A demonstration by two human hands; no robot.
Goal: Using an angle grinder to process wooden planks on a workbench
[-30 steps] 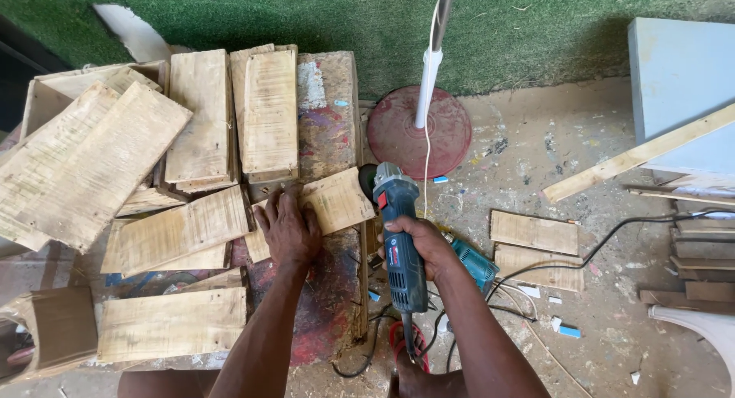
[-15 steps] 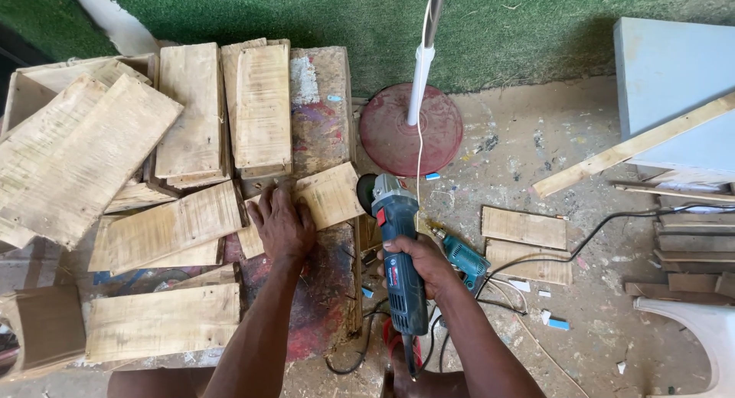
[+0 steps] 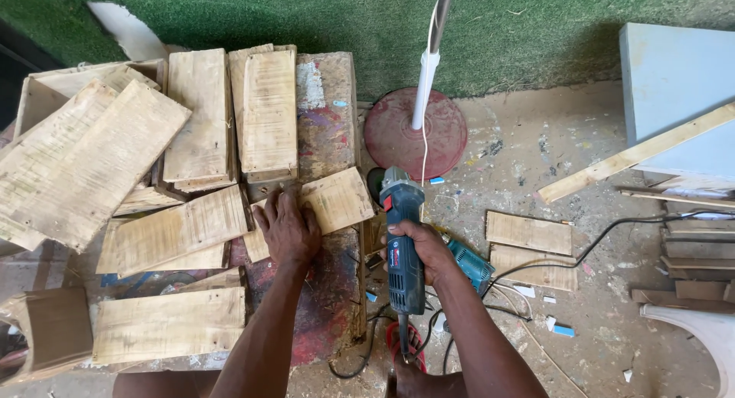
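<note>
My left hand (image 3: 289, 228) lies flat on a small wooden board (image 3: 333, 203), pressing it down on a paint-stained workbench (image 3: 329, 122). My right hand (image 3: 423, 251) grips the body of a blue and black angle grinder (image 3: 403, 241). The grinder's head sits just off the board's right end, at the bench's right edge. Its cord runs down toward my feet.
Several wooden boards (image 3: 199, 115) are stacked over the bench's left and back. A red round stand base (image 3: 398, 134) with a white pole stands behind the grinder. More boards (image 3: 528, 233), a teal tool (image 3: 471, 264) and a black cable lie on the dusty floor at right.
The view has shifted slightly. Both hands, the board and the grinder keep nearly the same positions relative to the bench.
</note>
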